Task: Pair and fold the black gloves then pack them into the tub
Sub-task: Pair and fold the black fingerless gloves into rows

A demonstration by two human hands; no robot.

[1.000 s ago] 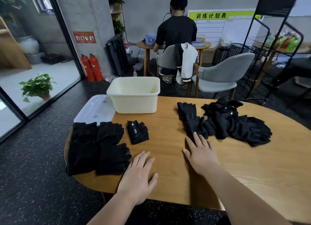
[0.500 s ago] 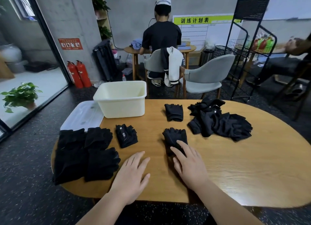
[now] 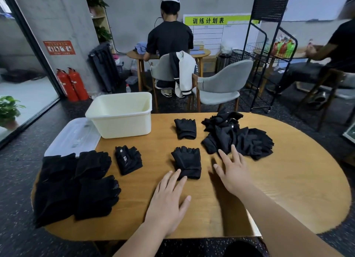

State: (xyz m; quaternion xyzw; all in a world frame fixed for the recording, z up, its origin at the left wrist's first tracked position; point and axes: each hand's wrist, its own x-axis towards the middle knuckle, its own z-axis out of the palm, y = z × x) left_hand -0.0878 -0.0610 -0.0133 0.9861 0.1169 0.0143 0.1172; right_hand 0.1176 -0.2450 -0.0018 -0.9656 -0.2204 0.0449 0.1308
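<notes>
A cream tub (image 3: 121,115) stands at the table's far left, and nothing shows inside it. A loose heap of black gloves (image 3: 238,137) lies at the far right. Single black gloves lie at the middle (image 3: 187,161), behind it (image 3: 186,128) and to the left (image 3: 128,159). Stacked black gloves (image 3: 75,183) cover the left end. My left hand (image 3: 169,203) lies flat, fingertips touching the middle glove's near edge. My right hand (image 3: 233,170) hovers with spread fingers, its fingertips at the heap's near edge.
A clear lid (image 3: 74,136) lies left of the tub. The wooden table (image 3: 278,189) ends close to me. Behind it stand grey chairs (image 3: 221,83), a black wire rack (image 3: 269,51) and a seated person (image 3: 170,37); another person (image 3: 336,45) sits at right.
My right hand left the middle glove and moved right and forward to the heap. My left hand slid forward until its fingertips met that glove.
</notes>
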